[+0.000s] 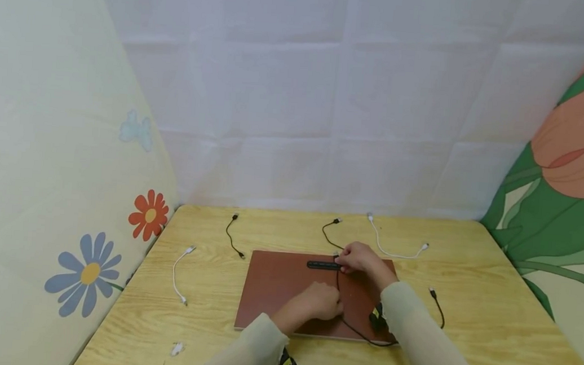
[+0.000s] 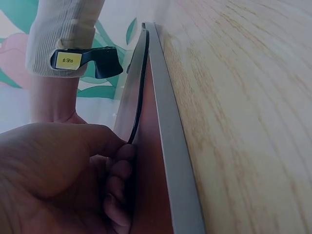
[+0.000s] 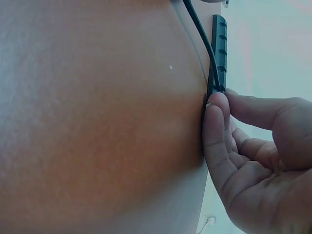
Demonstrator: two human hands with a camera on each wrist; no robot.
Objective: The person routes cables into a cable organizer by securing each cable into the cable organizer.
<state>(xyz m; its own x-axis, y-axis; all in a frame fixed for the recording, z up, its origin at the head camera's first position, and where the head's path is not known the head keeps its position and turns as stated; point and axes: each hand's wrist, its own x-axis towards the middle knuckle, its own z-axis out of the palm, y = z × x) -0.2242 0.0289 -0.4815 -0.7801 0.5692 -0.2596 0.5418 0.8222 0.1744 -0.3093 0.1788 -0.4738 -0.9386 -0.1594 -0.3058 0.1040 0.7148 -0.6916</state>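
Observation:
A black cable organizer strip (image 1: 319, 265) with a row of slots lies along the far part of a reddish-brown board (image 1: 270, 283). My right hand (image 1: 360, 259) is at the strip's right end and pinches a black cable (image 3: 201, 29) there between thumb and fingers. Nearer the front edge, my left hand (image 1: 316, 301) grips the same cable, thumb against curled fingers (image 2: 119, 170). From the left hand the cable runs right over the board's front edge. Its stretch inside each grip is hidden by the fingers.
Short black cables (image 1: 229, 236) and white cables (image 1: 175, 273) lie around the board on the wooden table (image 1: 200, 334). Another white cable (image 1: 394, 254) is at the back right, a black one (image 1: 438, 308) at right. A small white piece (image 1: 176, 348) sits front left.

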